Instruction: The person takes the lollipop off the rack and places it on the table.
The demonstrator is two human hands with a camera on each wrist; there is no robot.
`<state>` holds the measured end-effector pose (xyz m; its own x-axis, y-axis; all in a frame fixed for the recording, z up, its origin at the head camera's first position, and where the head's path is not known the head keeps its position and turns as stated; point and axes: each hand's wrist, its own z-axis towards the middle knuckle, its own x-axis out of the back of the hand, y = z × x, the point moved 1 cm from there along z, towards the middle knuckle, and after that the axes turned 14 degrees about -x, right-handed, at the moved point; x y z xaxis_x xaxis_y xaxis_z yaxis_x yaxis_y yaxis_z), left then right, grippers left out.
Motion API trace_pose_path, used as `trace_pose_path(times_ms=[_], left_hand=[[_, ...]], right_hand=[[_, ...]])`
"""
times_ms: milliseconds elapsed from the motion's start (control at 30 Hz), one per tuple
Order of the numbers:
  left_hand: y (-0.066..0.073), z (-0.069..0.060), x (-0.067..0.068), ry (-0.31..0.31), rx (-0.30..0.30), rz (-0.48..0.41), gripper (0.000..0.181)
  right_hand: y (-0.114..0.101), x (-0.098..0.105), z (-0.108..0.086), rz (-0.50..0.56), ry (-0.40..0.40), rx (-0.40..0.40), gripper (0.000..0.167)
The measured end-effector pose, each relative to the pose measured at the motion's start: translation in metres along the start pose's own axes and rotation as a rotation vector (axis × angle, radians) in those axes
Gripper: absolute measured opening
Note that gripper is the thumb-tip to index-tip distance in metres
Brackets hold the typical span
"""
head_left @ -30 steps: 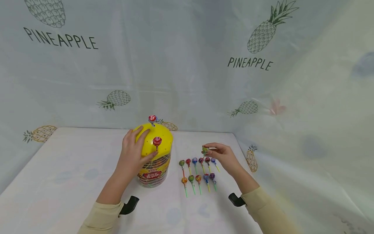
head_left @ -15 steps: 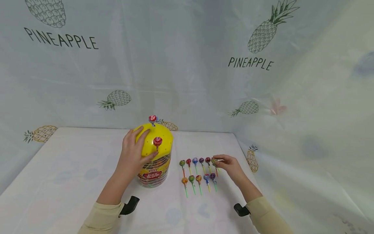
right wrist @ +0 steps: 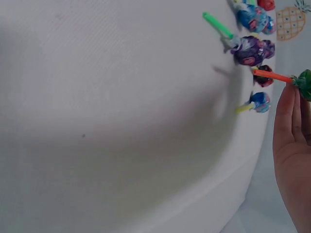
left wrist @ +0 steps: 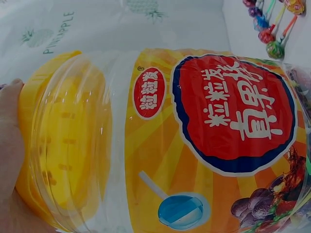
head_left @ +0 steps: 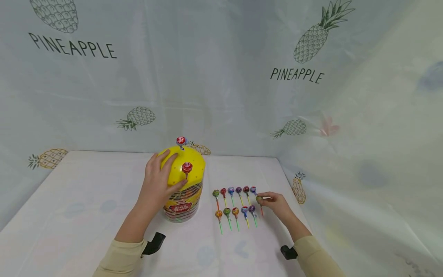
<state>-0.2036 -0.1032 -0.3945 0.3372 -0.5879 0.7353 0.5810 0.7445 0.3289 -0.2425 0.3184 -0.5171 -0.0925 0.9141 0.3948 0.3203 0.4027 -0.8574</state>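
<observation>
A clear lollipop jar with a yellow domed lid stands upright on the table. My left hand holds the jar by its lid, fingers over the dome and thumb at the front. Two red-wrapped lollipops stick up from the lid, one at the front and another at the top. My right hand pinches a green-wrapped lollipop with an orange-red stick, near its head. It hovers close to the right end of the lollipop rows, by a blue lollipop.
Several wrapped lollipops lie in two rows right of the jar; the front row includes an orange one and a purple one. The white-covered table meets a pineapple-print curtain behind and at the right.
My right hand has carried the green lollipop right and toward me, from behind the back row to the rows' right end. The left hand and the jar stay put.
</observation>
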Motion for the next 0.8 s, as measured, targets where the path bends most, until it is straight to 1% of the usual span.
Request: trace_pose_path(times_ms=[167, 300, 567, 700, 800], left_hand=[[0.000, 0.000, 0.000, 0.000, 0.001, 0.004, 0.078], [0.000, 0.000, 0.000, 0.007, -0.002, -0.005, 0.078], [-0.001, -0.001, -0.001, 0.013, -0.001, -0.012, 0.077], [0.000, -0.001, -0.002, 0.017, -0.005, -0.013, 0.077], [-0.001, -0.001, -0.002, 0.023, -0.013, -0.005, 0.077]], right_hand=[[0.012, 0.002, 0.006, -0.055, 0.000, 0.009, 0.028], [0.018, 0.002, 0.009, -0.102, 0.036, -0.001, 0.027], [0.023, -0.001, 0.008, -0.187, 0.105, -0.041, 0.025], [0.026, -0.001, 0.009, -0.202, 0.119, -0.065, 0.026], [0.027, 0.000, 0.009, -0.221, 0.120, -0.063, 0.026]])
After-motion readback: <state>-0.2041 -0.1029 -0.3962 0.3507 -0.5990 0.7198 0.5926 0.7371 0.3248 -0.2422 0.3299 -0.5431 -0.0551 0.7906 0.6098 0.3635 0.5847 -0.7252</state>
